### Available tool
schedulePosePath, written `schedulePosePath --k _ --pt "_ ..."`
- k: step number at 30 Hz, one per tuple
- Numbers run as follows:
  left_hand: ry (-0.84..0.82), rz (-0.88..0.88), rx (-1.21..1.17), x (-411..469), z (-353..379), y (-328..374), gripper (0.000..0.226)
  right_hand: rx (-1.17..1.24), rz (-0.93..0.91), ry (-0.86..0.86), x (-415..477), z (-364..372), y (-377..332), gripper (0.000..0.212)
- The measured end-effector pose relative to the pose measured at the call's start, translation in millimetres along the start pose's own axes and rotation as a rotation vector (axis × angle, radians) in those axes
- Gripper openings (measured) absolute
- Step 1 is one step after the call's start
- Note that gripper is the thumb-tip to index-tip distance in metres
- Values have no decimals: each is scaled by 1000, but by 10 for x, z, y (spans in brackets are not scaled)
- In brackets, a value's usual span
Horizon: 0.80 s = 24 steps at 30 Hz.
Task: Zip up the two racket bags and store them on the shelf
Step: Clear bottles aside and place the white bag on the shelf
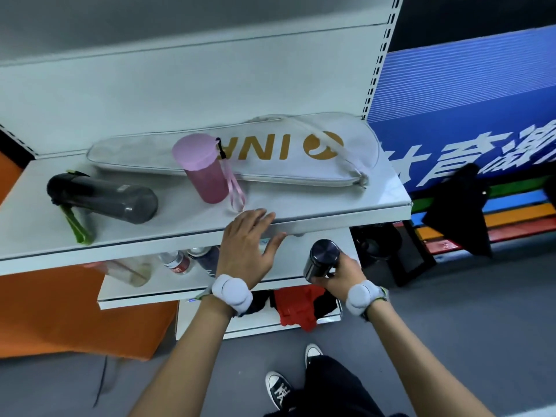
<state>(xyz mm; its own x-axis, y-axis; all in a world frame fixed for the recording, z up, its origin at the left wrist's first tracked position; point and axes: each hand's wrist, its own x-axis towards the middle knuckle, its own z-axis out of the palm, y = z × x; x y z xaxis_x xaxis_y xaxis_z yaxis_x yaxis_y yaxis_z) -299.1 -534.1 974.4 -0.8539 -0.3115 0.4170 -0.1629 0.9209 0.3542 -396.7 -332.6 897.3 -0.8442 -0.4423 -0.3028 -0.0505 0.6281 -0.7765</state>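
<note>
white racket bag [270,158] lies on shelf [331,213] beyond spread left hand [249,245].

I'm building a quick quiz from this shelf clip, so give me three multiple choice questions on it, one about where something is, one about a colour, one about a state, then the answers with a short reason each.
1. Where does the white racket bag lie?
A. On the floor
B. Along the back of the top shelf
C. On the lower shelf

2. What colour is the upright bottle in front of the bag?
A. Pink
B. Green
C. Yellow

3. How is the black bottle with the green strap placed?
A. Standing upright
B. Held in a hand
C. Lying on its side

Answers:
1 B, the bag stretches lengthwise against the back panel.
2 A, both lid and body are pink, with a pink strap hanging down.
3 C, it rests lengthwise on the shelf; the right hand holds a different dark bottle, and the left hand rests open on the shelf edge.
</note>
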Motion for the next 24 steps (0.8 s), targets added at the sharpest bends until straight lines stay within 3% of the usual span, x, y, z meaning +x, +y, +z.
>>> schedulePosePath --k 8,24 --pt "256 -34 43 -14 283 -66 22 -46 117 92 515 231 375 48" --pt "291 -123 8 27 318 51 17 21 249 45 985 394 610 52"
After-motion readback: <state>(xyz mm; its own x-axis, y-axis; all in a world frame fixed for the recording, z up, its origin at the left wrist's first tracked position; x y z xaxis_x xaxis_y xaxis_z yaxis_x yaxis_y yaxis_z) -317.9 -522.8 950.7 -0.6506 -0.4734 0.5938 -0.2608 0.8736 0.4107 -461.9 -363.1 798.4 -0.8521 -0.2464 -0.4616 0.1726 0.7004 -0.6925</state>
